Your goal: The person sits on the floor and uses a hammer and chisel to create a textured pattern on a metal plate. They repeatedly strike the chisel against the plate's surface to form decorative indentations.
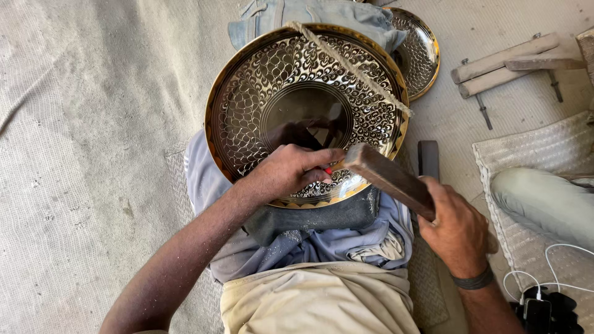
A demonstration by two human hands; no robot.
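Observation:
A large round brass plate (247,93) with engraved scale pattern and a dark centre rests tilted on my lap, a rope (346,65) crossing its upper right. My left hand (288,170) lies on the plate's lower rim, fingers closed around a small chisel with a red tip (328,171). My right hand (455,229) grips a dark wooden mallet (387,176), whose head sits right beside the chisel at the plate's lower edge.
A second engraved plate (421,52) lies behind at upper right. A wooden clamp (504,62) lies on the floor at right. Another person's leg (547,204) rests on a woven mat (538,142). A phone with white cable (538,309) sits at lower right.

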